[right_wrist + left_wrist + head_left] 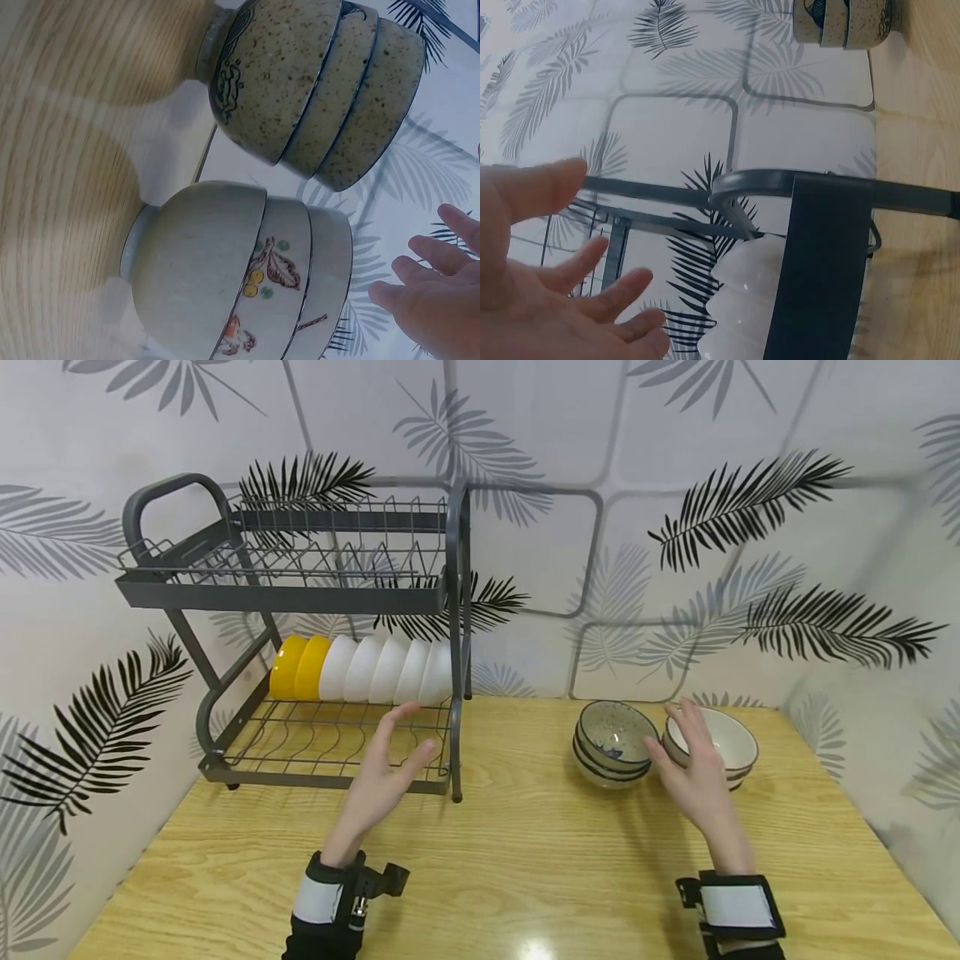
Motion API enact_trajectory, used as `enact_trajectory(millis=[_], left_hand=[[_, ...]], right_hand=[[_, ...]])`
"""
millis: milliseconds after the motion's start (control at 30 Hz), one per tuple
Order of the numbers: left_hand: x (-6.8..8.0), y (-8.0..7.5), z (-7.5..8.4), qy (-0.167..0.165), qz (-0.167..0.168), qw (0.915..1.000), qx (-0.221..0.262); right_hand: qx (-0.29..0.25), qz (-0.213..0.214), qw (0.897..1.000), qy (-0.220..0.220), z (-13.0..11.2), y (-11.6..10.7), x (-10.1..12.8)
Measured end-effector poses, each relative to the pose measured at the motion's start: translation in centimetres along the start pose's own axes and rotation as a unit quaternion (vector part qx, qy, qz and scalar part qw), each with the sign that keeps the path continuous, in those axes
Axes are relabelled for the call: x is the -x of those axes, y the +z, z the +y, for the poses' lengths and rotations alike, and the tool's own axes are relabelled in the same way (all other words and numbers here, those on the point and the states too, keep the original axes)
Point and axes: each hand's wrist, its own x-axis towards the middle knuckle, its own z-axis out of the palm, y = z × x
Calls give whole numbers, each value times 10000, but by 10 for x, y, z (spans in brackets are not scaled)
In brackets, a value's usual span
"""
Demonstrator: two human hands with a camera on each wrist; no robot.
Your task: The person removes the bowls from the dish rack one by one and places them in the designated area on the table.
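Observation:
My right hand hovers at the near rim of a stack of cream-white bowls, its fingers spread and nothing in them. Just left of it stands a stack of three speckled grey-green bowls. From the right wrist view, the cream stack shows a painted leaf and fruit pattern, with the right hand beyond its rim. My left hand hangs in front of the dish rack, thumb and fingers apart, holding nothing. In the left wrist view that hand is relaxed beside the rack's frame.
On the rack's lower shelf, two yellow bowls and several white bowls stand on edge in a row. The upper wire tier holds no dishes. A wooden table carries everything, against a leaf-patterned wall.

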Motion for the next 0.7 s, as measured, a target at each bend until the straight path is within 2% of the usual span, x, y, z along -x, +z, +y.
enact_trajectory(millis=[233,433,700], left_hand=[[-3,-20,-6,-587,651,9956,326],[-5,-42,-17,-1040,789,9908,346],[-13,-78,-31,-1374,805,9872,-80]], right_hand=[[-149,-226,9996,110,-4,4,1],[-218,-388,9989,179,-5,10,1],[-273,-498,9979,302,-10,11,0]])
